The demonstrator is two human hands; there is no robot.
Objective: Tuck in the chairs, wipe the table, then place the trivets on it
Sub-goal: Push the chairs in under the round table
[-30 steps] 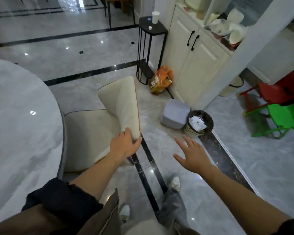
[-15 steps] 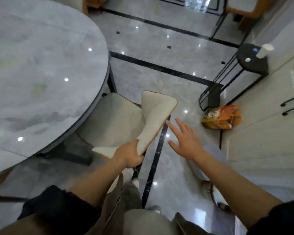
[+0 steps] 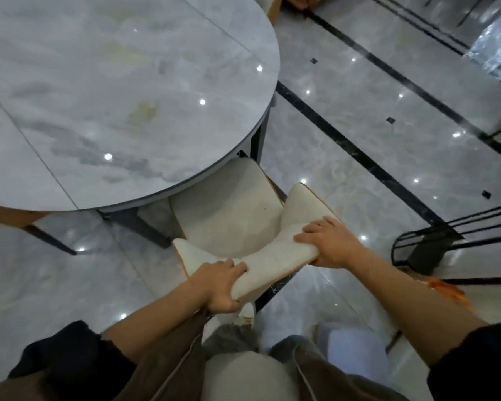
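Since half a second ago the right hand [image 3: 329, 244] has landed on the chair [image 3: 229, 218], fingers curled over the top edge of its backrest. The left hand [image 3: 220, 285] keeps its grip further along the same edge. The chair's cream seat sits partly beneath the rim of the round marble tabletop [image 3: 99, 96]. The backrest stands just outside that rim, clasped by both hands.

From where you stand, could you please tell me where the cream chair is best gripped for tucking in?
Grip the backrest's top edge from behind, away from the table, one hand near each end, as the left hand and right hand do: it rises nearest you, seat pointing under the table.
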